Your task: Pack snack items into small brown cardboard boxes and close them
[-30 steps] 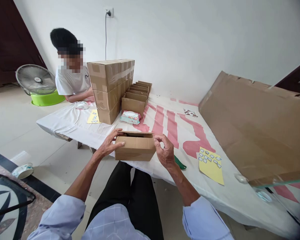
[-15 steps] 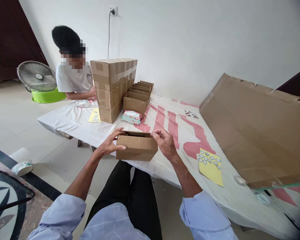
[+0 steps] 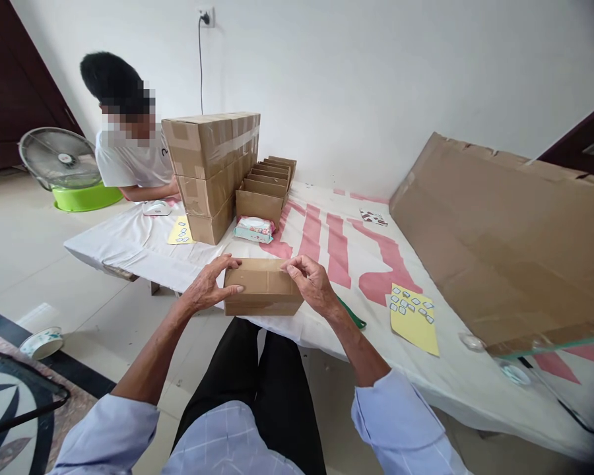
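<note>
A small brown cardboard box [image 3: 262, 280] rests at the table's near edge, its top flap lying down over the opening. My left hand [image 3: 208, 284] grips the box's left end, thumb on the near side and fingers over the top. At the right end, my right hand [image 3: 314, 285] is closed, with thumb and fingertips pinched at the flap's corner. A green strip-like object [image 3: 352, 313] shows partly behind my right wrist. Just beyond the box lies a pack of wet wipes [image 3: 254, 229].
Taped cardboard boxes [image 3: 202, 178] stand stacked on the cloth-covered table [image 3: 317, 310], beside a row of open boxes [image 3: 260, 201]. Yellow sheets with stickers [image 3: 413, 323] and a large cardboard sheet [image 3: 499, 244] lie right. Across sits another person [image 3: 133, 158]; a fan [image 3: 62, 158] stands left.
The box's dark opening has been covered as the flap came down. My right hand has shifted slightly left, and the green object has come into view behind my right wrist.
</note>
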The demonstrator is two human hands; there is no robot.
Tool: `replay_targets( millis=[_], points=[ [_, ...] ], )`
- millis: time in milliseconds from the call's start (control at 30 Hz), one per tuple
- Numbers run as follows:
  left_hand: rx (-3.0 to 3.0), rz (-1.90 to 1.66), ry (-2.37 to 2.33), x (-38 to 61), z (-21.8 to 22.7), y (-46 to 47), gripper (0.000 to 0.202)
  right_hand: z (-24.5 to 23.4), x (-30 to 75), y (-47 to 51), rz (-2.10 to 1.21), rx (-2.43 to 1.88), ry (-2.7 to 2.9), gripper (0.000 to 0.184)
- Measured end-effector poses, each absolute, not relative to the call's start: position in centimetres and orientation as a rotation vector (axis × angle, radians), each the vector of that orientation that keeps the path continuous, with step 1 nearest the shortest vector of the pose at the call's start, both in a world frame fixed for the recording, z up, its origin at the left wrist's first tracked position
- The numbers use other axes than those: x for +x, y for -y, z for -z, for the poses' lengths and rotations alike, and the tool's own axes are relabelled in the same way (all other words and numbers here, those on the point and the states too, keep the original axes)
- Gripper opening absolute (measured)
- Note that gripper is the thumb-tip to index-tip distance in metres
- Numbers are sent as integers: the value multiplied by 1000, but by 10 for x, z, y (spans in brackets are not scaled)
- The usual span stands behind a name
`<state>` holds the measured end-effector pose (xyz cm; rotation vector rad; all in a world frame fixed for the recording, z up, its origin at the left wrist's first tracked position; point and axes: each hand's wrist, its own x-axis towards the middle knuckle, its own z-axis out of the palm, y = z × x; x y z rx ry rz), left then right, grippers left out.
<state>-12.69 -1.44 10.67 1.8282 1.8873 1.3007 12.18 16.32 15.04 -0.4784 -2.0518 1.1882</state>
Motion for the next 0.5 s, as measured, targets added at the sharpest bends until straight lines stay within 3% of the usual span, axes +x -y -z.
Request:
replay_targets(
  millis=[300,500],
  points=[
    [2052,-731,-2234,-104,-148,-6,30,-152,117,-167,-1220,-486,2033,28],
    [2141,-628,-2146,-84,-163,-32,26,-149,119,-172,-1281,-476,1929,31]
  ],
)
